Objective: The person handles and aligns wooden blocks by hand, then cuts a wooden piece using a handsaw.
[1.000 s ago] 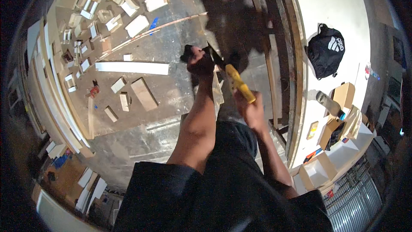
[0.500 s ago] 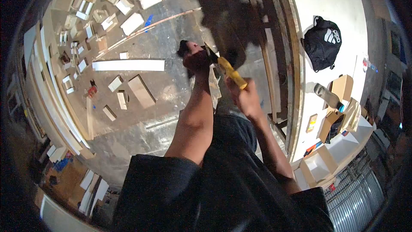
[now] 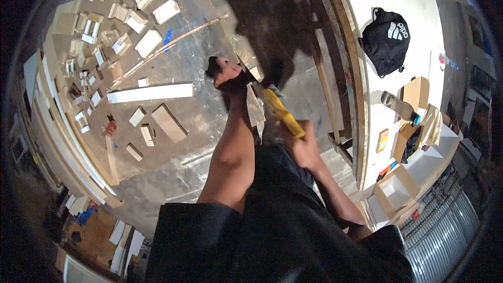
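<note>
My right hand [image 3: 303,149] is wrapped round the yellow handle of a hand saw [image 3: 280,110]. Its dark, narrowing blade points up and left, and the tip reaches my left hand [image 3: 229,75]. The fingers of that hand are closed, mostly in shadow; what they grip is hidden. Something black shows at the hand's far left side. Close to the blade is a small pale piece [image 3: 254,73], probably wood, partly covered by the saw and my hand.
Several wood blocks and small frames [image 3: 148,43] lie on the floor at left, with a long white board [image 3: 150,93] and a thin strip [image 3: 173,44]. At right, a white table [image 3: 369,102] bears a black backpack [image 3: 386,42], a bottle [image 3: 396,106] and cardboard boxes [image 3: 414,91].
My right hand and the saw have moved back toward my body, and more of the blade shows. My left hand stays closed near the blade. The whole view has turned slightly.
</note>
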Available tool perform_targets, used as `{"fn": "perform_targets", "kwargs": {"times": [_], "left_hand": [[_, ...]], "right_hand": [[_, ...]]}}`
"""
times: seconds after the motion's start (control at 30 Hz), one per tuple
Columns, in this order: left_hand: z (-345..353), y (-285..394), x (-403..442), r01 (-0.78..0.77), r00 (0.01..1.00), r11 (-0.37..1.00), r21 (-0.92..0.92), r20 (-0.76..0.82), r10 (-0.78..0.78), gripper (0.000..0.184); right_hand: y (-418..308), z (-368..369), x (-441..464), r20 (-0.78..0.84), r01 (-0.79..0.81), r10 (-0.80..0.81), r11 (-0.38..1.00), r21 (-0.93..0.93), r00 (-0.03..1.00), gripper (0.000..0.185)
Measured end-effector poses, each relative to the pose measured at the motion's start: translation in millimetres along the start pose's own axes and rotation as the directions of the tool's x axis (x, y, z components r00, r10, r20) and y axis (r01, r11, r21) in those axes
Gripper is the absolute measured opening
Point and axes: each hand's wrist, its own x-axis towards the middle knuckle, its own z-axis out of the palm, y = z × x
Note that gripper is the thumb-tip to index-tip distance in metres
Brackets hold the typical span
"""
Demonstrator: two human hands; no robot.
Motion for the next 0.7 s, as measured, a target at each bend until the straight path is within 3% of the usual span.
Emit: {"fn": "perform_targets", "kwargs": {"times": [0.03, 0.07, 0.13, 0.2, 0.27, 0.3, 0.33, 0.4, 0.43, 0.47, 0.53, 0.57, 0.63, 0.7], "left_hand": [[1, -4, -1, 0.062, 0.991, 0.991, -0.119, 0.124, -0.047, 0.022], [0, -6, -5, 0.059, 0.99, 0.992, -0.111, 0.136, -0.043, 0.022], [5, -7, -2, -0.073, 0.997, 0.997, 0.015, 0.001, 0.073, 0.018], [15, 3, 7, -0.089, 0.995, 0.996, -0.002, -0.052, 0.089, 0.016], [11, -6, -2, -0.072, 0.988, 0.997, 0.014, -0.136, 0.073, 0.012], [6, -3, -2, -0.05, 0.993, 0.999, -0.014, -0.105, 0.048, 0.012], [4, 4, 4, -0.058, 0.992, 0.998, -0.023, -0.115, 0.055, 0.012], [-5, 3, -2, -0.023, 0.998, 1.0, -0.018, -0.055, 0.022, 0.012], [-5, 1, -2, 0.008, 1.0, 1.0, -0.012, 0.009, -0.008, 0.013], [11, -3, -3, 0.014, 0.999, 1.0, -0.027, -0.048, -0.016, 0.016], [5, -2, -3, 0.039, 0.998, 0.999, 0.021, 0.037, -0.04, 0.016], [3, -4, 0, 0.039, 0.999, 0.999, 0.026, 0.033, -0.039, 0.016], [-7, 0, -2, -0.033, 0.999, 0.995, -0.094, -0.032, 0.03, 0.016], [-3, -5, -11, -0.005, 1.0, 0.999, -0.052, -0.011, 0.004, 0.014]], "right_hand": [[50, 22, 28, -0.135, 0.081, -0.092, 0.993, -0.087, 0.987, 0.035], [43, 23, 25, -0.134, 0.066, -0.077, 0.994, -0.082, 0.988, 0.035], [15, 21, 22, -0.009, 0.074, -0.079, 0.967, -0.246, 0.997, 0.033], [37, 5, 10, 0.024, 0.09, -0.087, 0.971, -0.221, 0.996, 0.04], [16, -6, -11, 0.072, 0.091, -0.101, 0.988, 0.127, 0.992, 0.033], [15, -5, 2, 0.139, -0.005, 0.018, 0.996, -0.091, 0.99, 0.039], [26, 4, 13, 0.13, 0.006, 0.005, 0.996, -0.085, 0.991, 0.039], [53, 26, 22, -0.034, 0.134, -0.144, 0.969, -0.206, 0.989, 0.035], [27, 6, 2, 0.146, 0.157, -0.13, 0.969, -0.192, 0.981, 0.035], [13, -5, -15, 0.127, 0.156, -0.133, 0.969, -0.191, 0.983, 0.039], [26, -6, -13, 0.021, 0.135, -0.137, 0.987, 0.092, 0.99, 0.043], [32, -5, -12, 0.027, 0.136, -0.139, 0.986, 0.097, 0.99, 0.043], [6, -8, -11, -0.016, 0.08, -0.083, 0.987, -0.143, 0.996, 0.044], [35, 3, -11, -0.026, 0.144, -0.147, 0.986, -0.084, 0.989, 0.04]]}}
